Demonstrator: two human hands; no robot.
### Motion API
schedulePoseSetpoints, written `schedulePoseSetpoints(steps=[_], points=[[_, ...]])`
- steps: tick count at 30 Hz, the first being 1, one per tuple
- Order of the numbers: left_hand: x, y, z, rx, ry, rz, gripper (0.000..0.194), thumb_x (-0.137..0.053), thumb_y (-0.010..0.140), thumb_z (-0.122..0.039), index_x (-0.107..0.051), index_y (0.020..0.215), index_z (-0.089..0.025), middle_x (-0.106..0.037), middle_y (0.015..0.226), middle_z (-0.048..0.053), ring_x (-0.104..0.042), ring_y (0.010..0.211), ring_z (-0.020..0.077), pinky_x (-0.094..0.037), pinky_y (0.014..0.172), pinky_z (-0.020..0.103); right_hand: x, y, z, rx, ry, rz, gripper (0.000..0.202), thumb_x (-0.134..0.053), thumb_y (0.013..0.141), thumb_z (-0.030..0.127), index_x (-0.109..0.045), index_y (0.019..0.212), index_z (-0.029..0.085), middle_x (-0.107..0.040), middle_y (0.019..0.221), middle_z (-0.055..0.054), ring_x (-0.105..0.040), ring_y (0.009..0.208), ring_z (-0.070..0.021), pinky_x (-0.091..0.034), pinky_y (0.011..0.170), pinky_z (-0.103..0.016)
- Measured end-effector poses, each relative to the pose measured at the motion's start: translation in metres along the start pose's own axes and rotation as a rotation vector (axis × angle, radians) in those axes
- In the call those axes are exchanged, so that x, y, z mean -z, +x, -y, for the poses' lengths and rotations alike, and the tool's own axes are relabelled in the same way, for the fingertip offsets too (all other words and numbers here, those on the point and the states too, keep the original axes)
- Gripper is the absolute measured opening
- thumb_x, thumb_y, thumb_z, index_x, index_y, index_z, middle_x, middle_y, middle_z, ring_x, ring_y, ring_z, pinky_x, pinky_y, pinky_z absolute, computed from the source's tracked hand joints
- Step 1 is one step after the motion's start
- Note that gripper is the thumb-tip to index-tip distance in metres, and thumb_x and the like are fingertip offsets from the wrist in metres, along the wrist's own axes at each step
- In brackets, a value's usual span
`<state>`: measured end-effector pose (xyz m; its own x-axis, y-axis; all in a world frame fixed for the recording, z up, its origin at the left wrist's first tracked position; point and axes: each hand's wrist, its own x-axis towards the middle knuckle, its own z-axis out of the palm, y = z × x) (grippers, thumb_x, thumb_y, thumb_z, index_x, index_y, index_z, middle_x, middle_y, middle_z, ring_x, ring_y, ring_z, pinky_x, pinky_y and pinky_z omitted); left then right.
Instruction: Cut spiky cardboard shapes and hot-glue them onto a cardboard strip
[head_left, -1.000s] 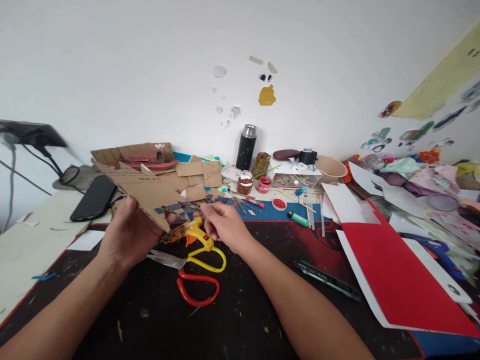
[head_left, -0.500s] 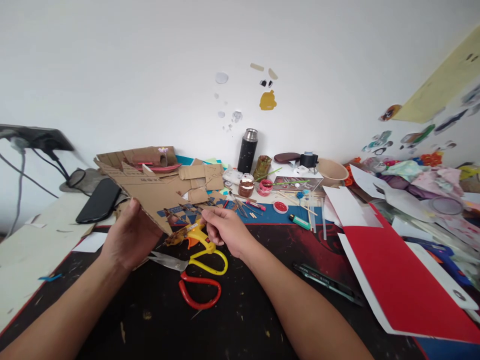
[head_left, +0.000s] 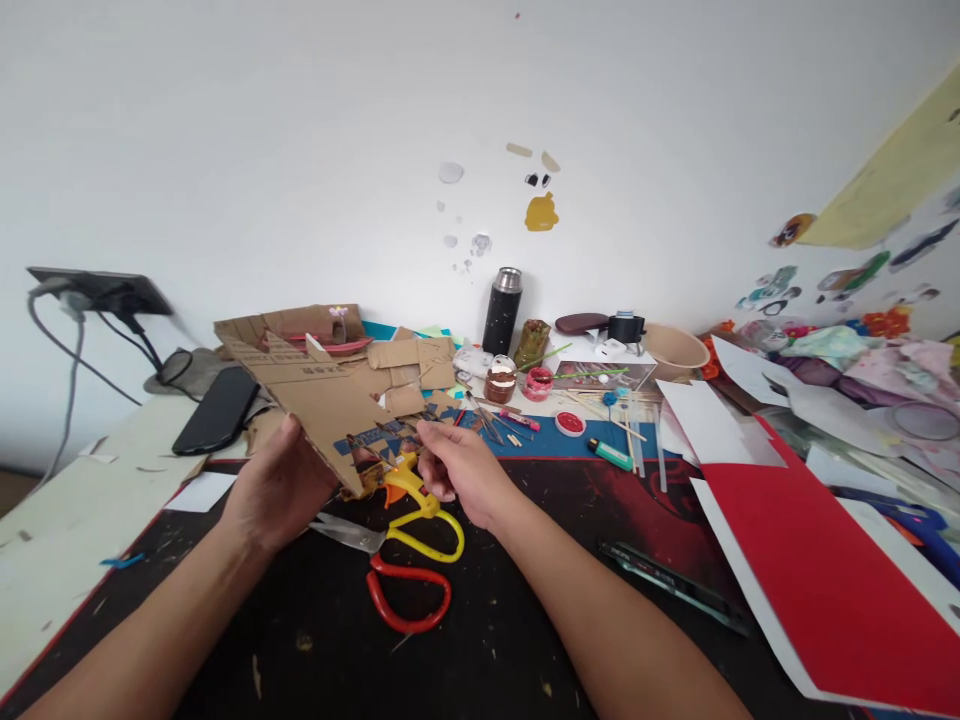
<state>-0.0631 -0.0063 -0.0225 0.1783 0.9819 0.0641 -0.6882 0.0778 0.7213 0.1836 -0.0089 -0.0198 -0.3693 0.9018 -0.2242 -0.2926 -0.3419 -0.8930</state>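
Observation:
My left hand (head_left: 281,485) grips a brown cardboard sheet (head_left: 319,395) by its near edge, thumb on top and fingers underneath. The sheet is tilted, with blue print and a jagged cut edge at its right end. Right at that edge, the thumb and fingers of my right hand (head_left: 461,465) are pinched together; what lies between them is too small to make out. Below the sheet, a yellow hot glue gun (head_left: 409,485) rests on the mat, partly hidden. Large scissors (head_left: 409,590) with one yellow and one red handle lie in front of it.
A utility knife (head_left: 671,583) lies on the black mat (head_left: 480,650) at right, beside red paper (head_left: 825,570). Behind stand a black thermos (head_left: 502,315) and paint jars (head_left: 538,384). A phone (head_left: 216,410) lies left; a green lighter (head_left: 611,454) sits back right.
The whole view has shifted slightly, so things appear a little lower and farther right. Both hands keep nearly the same hold and place at the cardboard sheet.

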Motion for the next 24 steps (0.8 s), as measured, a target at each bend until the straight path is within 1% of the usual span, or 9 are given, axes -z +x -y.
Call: schedulePoseSetpoints(steps=[4, 7, 10, 14, 17, 20, 21, 24], points=[[0.006, 0.000, 0.001, 0.032, 0.026, 0.005, 0.065, -0.098, 0.094, -0.045, -0.078, 0.155, -0.030, -0.092, 0.137, 0.011, -0.082, 0.136, 0.0402, -0.072, 0.108, 0.049, 0.000, -0.001, -0.002, -0.006, -0.025, 0.010, 0.053, -0.091, 0.096, 0.068, -0.072, 0.087, 0.020, -0.057, 0.052, 0.008, -0.041, 0.041, -0.0075, -0.019, 0.040, -0.022], [0.009, 0.000, 0.000, 0.042, 0.020, 0.033, 0.063, -0.095, 0.097, -0.045, -0.077, 0.155, -0.028, -0.091, 0.138, 0.012, -0.081, 0.139, 0.0408, -0.072, 0.107, 0.048, 0.001, 0.000, -0.003, 0.002, -0.028, 0.025, 0.052, -0.093, 0.093, 0.067, -0.071, 0.085, 0.020, -0.057, 0.051, 0.008, -0.040, 0.041, -0.0073, -0.018, 0.040, -0.022], [0.008, 0.000, 0.000, 0.042, 0.022, 0.046, 0.064, -0.095, 0.097, -0.045, -0.077, 0.156, -0.029, -0.090, 0.141, 0.011, -0.082, 0.137, 0.0407, -0.073, 0.105, 0.048, 0.002, 0.001, -0.005, 0.020, -0.025, 0.030, 0.053, -0.094, 0.089, 0.068, -0.070, 0.083, 0.021, -0.056, 0.051, 0.008, -0.040, 0.041, -0.0074, -0.018, 0.040, -0.023], [0.003, 0.001, -0.001, 0.021, 0.032, 0.024, 0.063, -0.096, 0.094, -0.048, -0.079, 0.152, -0.028, -0.091, 0.140, 0.012, -0.082, 0.138, 0.0428, -0.071, 0.111, 0.055, 0.003, 0.001, -0.005, 0.027, -0.037, 0.032, 0.053, -0.094, 0.087, 0.069, -0.070, 0.083, 0.022, -0.056, 0.051, 0.008, -0.040, 0.041, -0.0077, -0.018, 0.040, -0.023], [0.002, 0.001, -0.001, 0.019, 0.031, 0.015, 0.062, -0.095, 0.095, -0.048, -0.079, 0.152, -0.028, -0.091, 0.140, 0.012, -0.082, 0.137, 0.0434, -0.070, 0.112, 0.057, 0.003, 0.001, -0.004, 0.027, -0.045, 0.032, 0.054, -0.094, 0.086, 0.070, -0.069, 0.082, 0.022, -0.056, 0.050, 0.008, -0.039, 0.041, -0.0077, -0.019, 0.040, -0.023], [0.002, 0.002, -0.002, 0.005, 0.029, -0.032, 0.064, -0.096, 0.093, -0.048, -0.078, 0.153, -0.032, -0.091, 0.140, 0.010, -0.083, 0.134, 0.0429, -0.073, 0.107, 0.055, 0.003, 0.001, -0.002, 0.028, -0.048, 0.028, 0.056, -0.095, 0.084, 0.071, -0.069, 0.082, 0.022, -0.055, 0.050, 0.008, -0.039, 0.041, -0.0079, -0.019, 0.040, -0.023], [0.001, 0.002, -0.003, -0.010, 0.030, -0.055, 0.066, -0.097, 0.092, -0.048, -0.078, 0.153, -0.033, -0.091, 0.138, 0.009, -0.085, 0.130, 0.0421, -0.074, 0.103, 0.053, 0.003, 0.000, -0.002, 0.031, -0.049, 0.025, 0.057, -0.096, 0.083, 0.072, -0.068, 0.083, 0.023, -0.055, 0.050, 0.008, -0.039, 0.041, -0.0078, -0.018, 0.040, -0.023], [-0.003, 0.004, -0.004, -0.069, 0.043, -0.121, 0.065, -0.102, 0.086, -0.050, -0.081, 0.147, -0.037, -0.093, 0.129, 0.005, -0.089, 0.110, 0.0373, -0.076, 0.084, 0.045, 0.002, 0.000, -0.001, 0.046, -0.046, 0.014, 0.059, -0.097, 0.080, 0.074, -0.068, 0.083, 0.023, -0.055, 0.050, 0.009, -0.038, 0.041, -0.0076, -0.018, 0.040, -0.023]])
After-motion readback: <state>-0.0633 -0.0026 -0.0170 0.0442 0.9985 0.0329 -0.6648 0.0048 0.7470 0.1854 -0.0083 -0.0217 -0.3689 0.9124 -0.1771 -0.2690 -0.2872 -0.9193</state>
